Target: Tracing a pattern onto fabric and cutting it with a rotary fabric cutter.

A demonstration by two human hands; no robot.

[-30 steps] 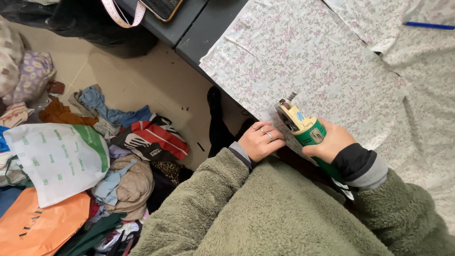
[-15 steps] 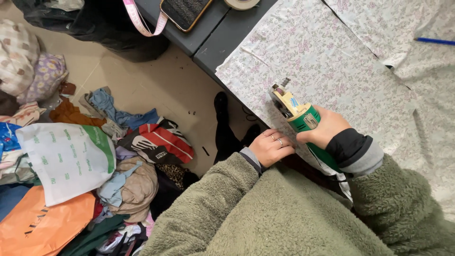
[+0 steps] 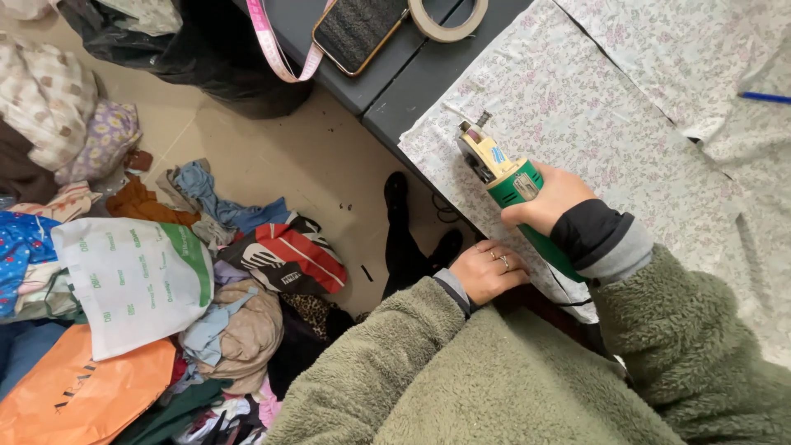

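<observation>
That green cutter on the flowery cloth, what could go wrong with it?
1. The left hand holds the cloth edge close behind the cutter in the right hand; a slip backward might nick its fingers.
2. The cloth hangs over the table edge, so it might slide and the cut go crooked.
3. A cable on the floor beside the shoes might trip someone.

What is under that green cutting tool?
Under the green electric cutter, in the right hand, lies floral fabric spread over the dark table. The tabletop beneath the cloth is hidden.
</observation>
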